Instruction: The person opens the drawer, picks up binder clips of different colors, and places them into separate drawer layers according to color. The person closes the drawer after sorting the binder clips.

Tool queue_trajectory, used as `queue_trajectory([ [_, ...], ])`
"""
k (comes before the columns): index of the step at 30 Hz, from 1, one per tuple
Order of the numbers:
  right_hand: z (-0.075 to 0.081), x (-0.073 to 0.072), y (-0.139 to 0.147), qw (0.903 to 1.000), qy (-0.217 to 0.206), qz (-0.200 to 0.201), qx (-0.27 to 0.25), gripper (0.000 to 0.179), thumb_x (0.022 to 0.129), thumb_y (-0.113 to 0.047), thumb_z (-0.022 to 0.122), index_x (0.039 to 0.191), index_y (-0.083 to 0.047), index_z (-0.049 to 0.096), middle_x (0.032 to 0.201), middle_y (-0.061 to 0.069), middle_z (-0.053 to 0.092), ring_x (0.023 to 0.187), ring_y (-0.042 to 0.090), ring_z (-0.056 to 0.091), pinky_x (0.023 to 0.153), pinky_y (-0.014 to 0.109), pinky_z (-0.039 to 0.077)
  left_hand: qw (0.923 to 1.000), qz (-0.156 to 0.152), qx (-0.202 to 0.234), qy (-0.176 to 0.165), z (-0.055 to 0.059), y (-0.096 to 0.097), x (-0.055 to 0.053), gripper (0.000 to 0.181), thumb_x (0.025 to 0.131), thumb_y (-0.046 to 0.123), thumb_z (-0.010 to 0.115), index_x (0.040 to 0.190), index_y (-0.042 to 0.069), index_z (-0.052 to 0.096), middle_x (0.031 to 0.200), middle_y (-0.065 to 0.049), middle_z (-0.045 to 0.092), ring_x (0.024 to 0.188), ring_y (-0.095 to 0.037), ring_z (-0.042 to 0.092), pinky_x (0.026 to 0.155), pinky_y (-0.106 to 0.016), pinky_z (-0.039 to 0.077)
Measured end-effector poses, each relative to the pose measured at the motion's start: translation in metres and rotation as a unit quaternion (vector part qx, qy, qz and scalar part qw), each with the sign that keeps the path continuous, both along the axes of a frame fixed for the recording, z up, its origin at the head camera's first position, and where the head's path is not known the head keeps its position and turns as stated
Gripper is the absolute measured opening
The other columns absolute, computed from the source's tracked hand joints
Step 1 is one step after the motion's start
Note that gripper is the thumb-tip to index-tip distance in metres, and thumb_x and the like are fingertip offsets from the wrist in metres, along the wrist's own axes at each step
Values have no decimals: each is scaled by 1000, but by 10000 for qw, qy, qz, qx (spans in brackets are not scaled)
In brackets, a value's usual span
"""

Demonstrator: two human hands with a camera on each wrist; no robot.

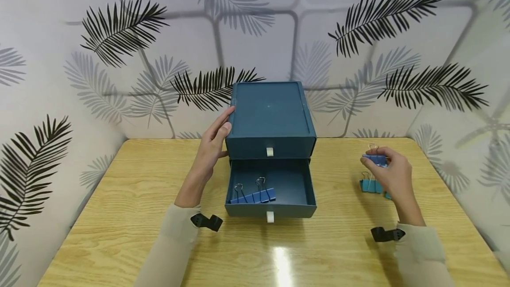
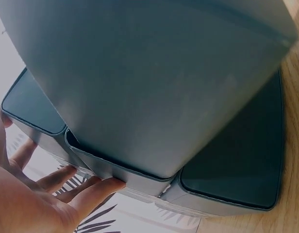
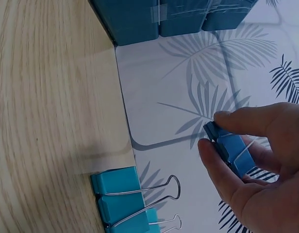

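Observation:
A dark blue desktop drawer unit [image 1: 271,110] stands in the middle of the table, one lower drawer [image 1: 247,211] pulled out. Two blue binder clips [image 1: 264,195] lie inside against its front left. My left hand [image 1: 207,152] rests on the unit's left side, fingers extended along the casing [image 2: 42,135]. Off to the right, my right hand [image 1: 394,174] pinches a blue binder clip [image 1: 374,160] between thumb and fingers, held above the table. Below it, teal binder clips [image 3: 121,194] sit on the wood, one partly behind the hand in the head view.
The wooden table [image 1: 151,180] ends at a wall covering [image 1: 255,48] with a leaf pattern. White pull tabs [image 1: 270,151] stick out from the drawer fronts. A dark strap mount [image 1: 207,222] is worn on each wrist.

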State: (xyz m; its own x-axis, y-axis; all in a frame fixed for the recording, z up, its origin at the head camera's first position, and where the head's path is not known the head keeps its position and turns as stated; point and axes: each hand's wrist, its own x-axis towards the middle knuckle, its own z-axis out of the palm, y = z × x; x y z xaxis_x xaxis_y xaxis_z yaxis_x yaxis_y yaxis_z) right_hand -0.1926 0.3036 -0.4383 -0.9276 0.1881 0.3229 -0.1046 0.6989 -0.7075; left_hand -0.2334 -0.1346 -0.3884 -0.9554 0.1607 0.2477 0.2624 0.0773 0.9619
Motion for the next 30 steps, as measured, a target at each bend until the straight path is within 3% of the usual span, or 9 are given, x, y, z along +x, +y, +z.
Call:
queue_trajectory([
  [2,1,1,0,9998,-64,149,-98,29,96,-22,75,115,0,74,124,19,69,97,0,62,75,11,48,10000,0,-18,-9,1,0,0,49,107,45,47,156,41,43,164,10,31,151,-25,29,95,-78,40],
  [5,3,2,-2,9989,-178,379,-231,31,98,-19,71,120,3,72,134,24,63,115,29,66,91,35,56,10000,-2,-46,0,1,0,-1,49,107,44,47,156,40,43,164,10,31,151,-24,29,95,-78,39],
  [8,5,3,-3,9972,-327,577,-334,32,99,-16,70,122,5,70,139,29,57,126,50,55,100,61,47,10000,-10,-24,-6,1,1,-1,49,108,43,47,157,39,43,165,9,31,151,-25,29,95,-79,39],
  [12,9,6,-1,9959,-432,684,-402,32,100,-11,68,126,7,68,144,31,52,124,55,54,81,32,58,10000,-43,46,-37,0,2,-1,49,107,43,47,157,39,43,165,7,31,151,-26,30,96,-78,39],
  [16,11,8,1,9948,-466,693,-584,34,102,-12,65,130,6,66,145,31,50,118,52,59,50,20,43,10000,-48,81,-24,0,2,0,50,107,43,48,157,39,43,165,7,31,150,-27,30,96,-78,40],
  [21,12,9,0,9927,-497,694,-849,37,101,-19,67,130,4,66,138,27,56,103,12,70,60,19,51,10000,-10,56,-41,0,2,1,50,107,44,48,157,38,43,165,8,31,151,-27,29,95,-78,39],
  [23,13,10,-1,9930,-435,605,-914,36,101,-18,67,128,5,67,138,25,55,104,12,70,65,16,52,10000,-8,41,-45,0,2,1,50,107,44,48,157,39,43,165,8,31,151,-27,29,95,-78,39],
  [28,18,12,-6,9949,-172,357,-930,35,99,-17,70,124,6,69,137,18,51,118,47,62,70,11,52,10000,-13,44,-27,0,1,0,51,107,44,48,157,38,43,165,8,31,151,-27,30,95,-79,39],
  [30,19,14,-8,9944,-133,363,-983,36,98,-19,72,123,5,70,135,13,52,116,36,66,72,11,52,10000,-18,49,-35,-1,0,0,51,107,43,48,157,38,43,165,7,31,150,-27,30,96,-79,38],
])
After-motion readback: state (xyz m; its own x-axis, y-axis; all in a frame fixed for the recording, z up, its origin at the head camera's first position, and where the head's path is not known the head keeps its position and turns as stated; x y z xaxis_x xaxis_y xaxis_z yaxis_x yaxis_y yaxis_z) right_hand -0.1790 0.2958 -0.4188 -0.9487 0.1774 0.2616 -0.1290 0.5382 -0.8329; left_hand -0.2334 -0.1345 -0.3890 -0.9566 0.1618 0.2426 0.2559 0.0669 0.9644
